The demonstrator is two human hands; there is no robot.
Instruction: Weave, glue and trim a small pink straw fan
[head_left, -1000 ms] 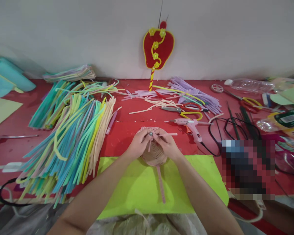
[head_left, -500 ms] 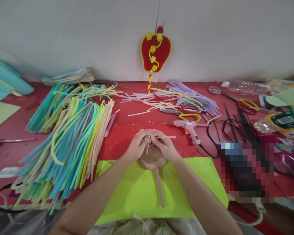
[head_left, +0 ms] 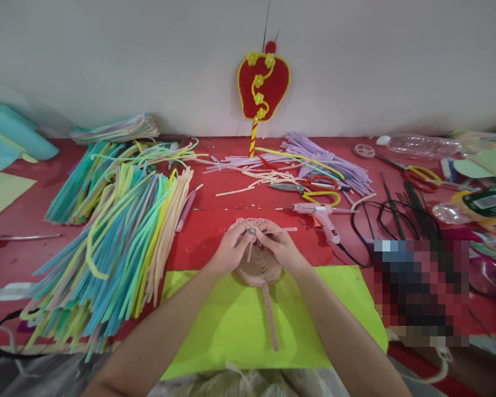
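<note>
My left hand (head_left: 235, 242) and my right hand (head_left: 276, 242) meet fingertip to fingertip, both closed in a pinch. Between them is a thin pink pipe cleaner (head_left: 288, 229), one end sticking out to the right and another piece hanging down. Beneath the hands lies a round fan (head_left: 258, 270) of coiled beige-pink pipe cleaners. Its handle (head_left: 270, 320) points towards me across a lime-green sheet (head_left: 215, 325). Pink loops show along the fan's far rim, partly covered by my fingers.
Bundled coloured pipe cleaners (head_left: 107, 248) spread on the left, purple ones (head_left: 326, 162) at the back. A pink glue gun (head_left: 320, 215), scissors (head_left: 297, 188) and black cable (head_left: 351, 259) lie to the right. A red fan (head_left: 268, 91) stands against the wall. A pixelated patch covers the right front.
Both hands stay pinched over the fan, with only a tiny shift of the fingers. The view has moved very slightly.
</note>
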